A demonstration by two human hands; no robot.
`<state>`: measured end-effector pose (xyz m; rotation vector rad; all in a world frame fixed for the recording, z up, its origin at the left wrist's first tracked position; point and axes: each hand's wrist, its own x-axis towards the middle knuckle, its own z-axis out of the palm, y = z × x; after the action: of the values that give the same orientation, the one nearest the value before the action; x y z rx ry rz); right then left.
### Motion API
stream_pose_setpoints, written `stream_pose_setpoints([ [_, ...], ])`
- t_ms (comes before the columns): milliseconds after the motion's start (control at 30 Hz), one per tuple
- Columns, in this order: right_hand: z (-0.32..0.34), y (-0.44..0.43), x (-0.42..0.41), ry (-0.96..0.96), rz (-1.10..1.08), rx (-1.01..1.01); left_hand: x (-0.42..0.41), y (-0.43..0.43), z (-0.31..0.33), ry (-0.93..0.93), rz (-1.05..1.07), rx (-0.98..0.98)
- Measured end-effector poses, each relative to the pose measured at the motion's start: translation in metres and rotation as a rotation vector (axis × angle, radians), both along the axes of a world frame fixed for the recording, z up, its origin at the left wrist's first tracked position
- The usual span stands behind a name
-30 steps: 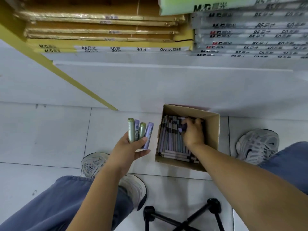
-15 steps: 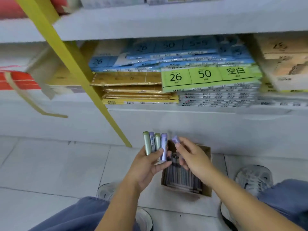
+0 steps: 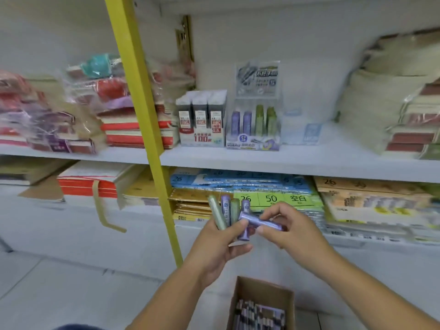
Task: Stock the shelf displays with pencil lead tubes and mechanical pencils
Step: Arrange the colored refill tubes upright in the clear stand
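Note:
My left hand (image 3: 215, 244) grips a fan of several lead tubes (image 3: 226, 210), green and purple, held upright in front of the lower shelf. My right hand (image 3: 289, 231) pinches one purple tube (image 3: 259, 222) lying crosswise, its left end touching the left hand's thumb and tubes. On the middle shelf stands a clear display stand (image 3: 254, 120) with purple and green tubes in its slots. Left of it is a white-and-grey lead display box (image 3: 202, 117). A cardboard box (image 3: 262, 306) of more tubes sits on the floor below my hands.
A yellow slanted upright (image 3: 142, 120) crosses the shelf just left of my hands. Wrapped notebooks (image 3: 78, 115) fill the middle shelf's left, bagged stacks (image 3: 400, 115) its right. Paper packs (image 3: 262, 198) lie on the lower shelf. White floor tiles (image 3: 47, 294) lie at the lower left.
The view has tilted up from the floor box to the shelves. My right hand left the box with one purple tube and brought it to the left hand's bundle.

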<state>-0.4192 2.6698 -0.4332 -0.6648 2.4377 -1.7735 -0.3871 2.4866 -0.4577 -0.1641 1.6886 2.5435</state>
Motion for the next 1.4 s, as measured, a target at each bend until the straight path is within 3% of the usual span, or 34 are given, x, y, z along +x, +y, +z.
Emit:
stream_pose_setpoints([
  [300,0.075,0.007,-0.033,0.115,0.035,-0.111,-0.042,-0.004,0.081,0.134,-0.052,0.074],
  [500,0.070,-0.009,-0.058,-0.092,-0.038,-0.594,-0.066,-0.007,0.081,0.175,-0.042,0.127],
  [600,0.073,-0.017,-0.064,-0.068,-0.100,-0.673,-0.073,-0.006,0.082,0.186,-0.025,0.135],
  [867,0.136,-0.023,-0.094,0.359,-0.238,-0.503,-0.081,-0.016,0.100,0.262,0.155,0.104],
  [1000,0.187,-0.034,-0.136,0.544,-0.260,-0.136,-0.088,-0.030,0.105,0.255,0.254,0.106],
  [1133,0.201,-0.058,-0.174,0.526,-0.207,0.179,-0.098,-0.041,0.107,0.278,0.310,0.079],
  [1400,0.187,-0.084,-0.207,0.440,-0.079,0.407,-0.106,-0.054,0.106,0.344,0.334,0.093],
])
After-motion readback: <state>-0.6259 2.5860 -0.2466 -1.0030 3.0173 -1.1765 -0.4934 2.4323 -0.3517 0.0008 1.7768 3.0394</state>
